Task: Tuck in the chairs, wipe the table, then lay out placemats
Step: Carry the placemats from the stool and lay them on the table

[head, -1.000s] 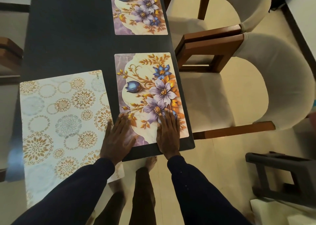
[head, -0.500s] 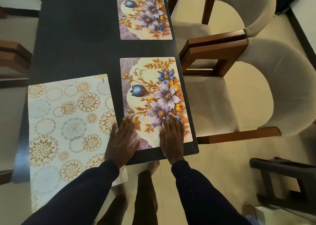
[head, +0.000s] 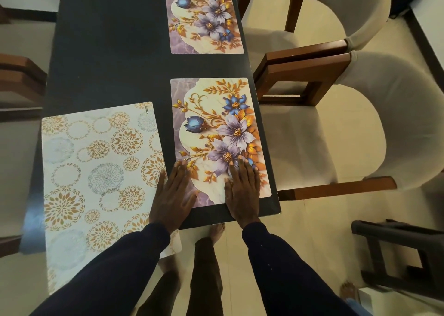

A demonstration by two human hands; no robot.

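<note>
Both hands flat, palms down, fingers straight, gripping nothing. Left hand point(head: 171, 195) covers the near-left corner of the near floral placemat point(head: 216, 123); right hand point(head: 242, 191) presses its near-right part, heel on the dark tabletop point(head: 108, 51). That mat lies square along the tabletop's right edge, near corner. Second floral placemat point(head: 204, 15) sits farther up the same edge, gap between the two. Circle-pattern placemat point(head: 96, 171) is just left of the near floral one (its near end overhangs the tabletop edge). Two cream chairs, near point(head: 324, 135) and far point(head: 336, 11), stand along the right side.
</note>
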